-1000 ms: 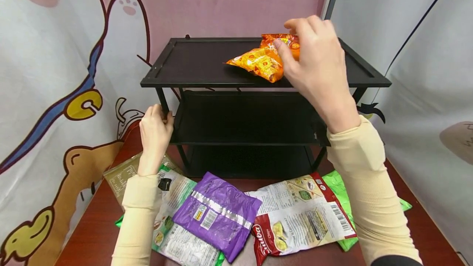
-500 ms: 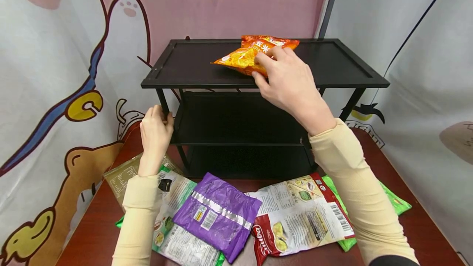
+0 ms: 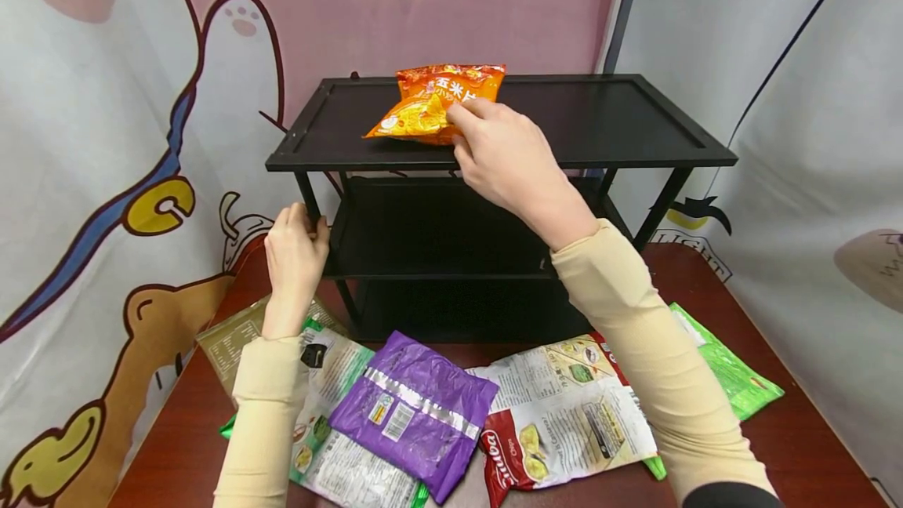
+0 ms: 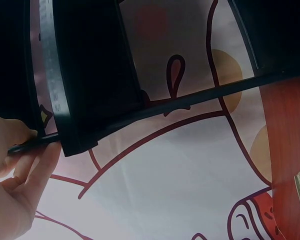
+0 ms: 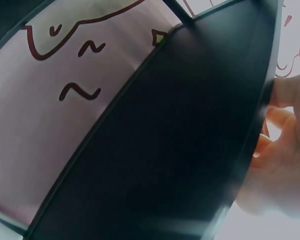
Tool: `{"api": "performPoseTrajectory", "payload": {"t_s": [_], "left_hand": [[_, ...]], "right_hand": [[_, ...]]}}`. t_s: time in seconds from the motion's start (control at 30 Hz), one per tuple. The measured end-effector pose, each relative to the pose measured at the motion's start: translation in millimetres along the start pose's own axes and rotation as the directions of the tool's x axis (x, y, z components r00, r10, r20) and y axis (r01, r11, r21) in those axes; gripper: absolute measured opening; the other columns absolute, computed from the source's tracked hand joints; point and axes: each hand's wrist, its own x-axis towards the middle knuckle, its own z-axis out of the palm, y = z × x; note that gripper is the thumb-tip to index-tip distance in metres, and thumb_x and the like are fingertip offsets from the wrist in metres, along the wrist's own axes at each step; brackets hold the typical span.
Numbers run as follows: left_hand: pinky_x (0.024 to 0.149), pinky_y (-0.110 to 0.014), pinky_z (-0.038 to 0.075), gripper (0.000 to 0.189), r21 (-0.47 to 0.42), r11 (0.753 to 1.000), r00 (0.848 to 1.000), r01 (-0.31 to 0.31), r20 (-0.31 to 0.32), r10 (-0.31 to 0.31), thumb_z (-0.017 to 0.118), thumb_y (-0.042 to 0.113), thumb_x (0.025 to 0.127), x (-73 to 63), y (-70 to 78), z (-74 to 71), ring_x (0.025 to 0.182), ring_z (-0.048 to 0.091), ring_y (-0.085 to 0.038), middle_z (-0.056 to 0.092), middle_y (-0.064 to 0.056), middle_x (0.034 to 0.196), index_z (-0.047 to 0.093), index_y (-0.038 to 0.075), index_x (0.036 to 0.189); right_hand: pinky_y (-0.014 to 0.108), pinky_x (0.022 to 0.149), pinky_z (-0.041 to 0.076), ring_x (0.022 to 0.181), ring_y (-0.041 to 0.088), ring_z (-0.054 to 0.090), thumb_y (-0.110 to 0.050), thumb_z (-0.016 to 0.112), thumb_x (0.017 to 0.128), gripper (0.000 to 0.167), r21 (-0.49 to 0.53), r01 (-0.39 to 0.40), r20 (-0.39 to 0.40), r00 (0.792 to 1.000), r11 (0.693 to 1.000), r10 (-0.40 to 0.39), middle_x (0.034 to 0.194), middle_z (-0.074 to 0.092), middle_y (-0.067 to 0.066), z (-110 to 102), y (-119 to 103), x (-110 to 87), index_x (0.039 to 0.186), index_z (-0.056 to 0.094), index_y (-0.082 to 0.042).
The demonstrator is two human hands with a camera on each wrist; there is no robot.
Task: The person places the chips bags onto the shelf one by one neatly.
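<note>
"Shifted left, that shiny orange plastic snack bag (image 3: 426, 112)?"
"Yes, pinched by the right hand (image 3: 504, 159) near the black rectangular shelf's (image 3: 592, 116) front edge; the left hand (image 3: 292, 249) grips the front-left post (image 3: 306, 190)."

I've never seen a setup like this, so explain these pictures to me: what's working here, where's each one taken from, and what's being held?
There's no machine at work, just a person's two bare hands. The widest picture comes from a head-worn camera looking forward and down. In it, the right hand pinches the side of an orange snack bag on top of a black shelf, while the left hand grips the shelf's left front post.

On the reddish-brown table lie purple, red-and-white, green-and-white, gold and bright green packets.

The other two come from wrist cameras: one shows the left hand on the frame, the other the right hand by a dark panel.
</note>
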Motion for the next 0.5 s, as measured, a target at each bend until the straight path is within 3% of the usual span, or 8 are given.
{"api": "performPoseTrajectory", "payload": {"t_s": [0.27, 0.5], "left_hand": [[0.058, -0.047, 0.041, 0.019, 0.007, 1.0, 1.0, 0.002, 0.002, -0.002, 0.061, 0.008, 0.086, -0.1, -0.4, 0.1, 0.066, 0.054, -0.041, 0.051, -0.021, 0.07, 0.052, -0.005, 0.076], [0.058, -0.048, 0.041, 0.018, 0.007, 1.0, 1.0, -0.003, -0.004, 0.003, 0.061, 0.007, 0.086, 0.3, -0.7, 0.4, 0.066, 0.055, -0.042, 0.051, -0.021, 0.07, 0.051, -0.005, 0.076]], "right_hand": [[0.042, 0.093, 0.048, 0.1, 0.029, 0.059, -0.015, 0.045, 0.094, 0.024, 0.025, 0.061, -0.005, 0.998, 0.998, -0.061, 0.119, 0.059, 0.011, 11.4, -13.7, 14.5, 0.114, 0.055, -0.007], [0.04, 0.091, 0.047, 0.101, 0.024, 0.055, -0.019, 0.043, 0.097, 0.023, 0.057, 0.047, 0.087, 0.995, 0.997, -0.052, 0.117, 0.055, 0.008, 14.3, -23.0, 25.0, 0.115, 0.053, -0.01]]}}
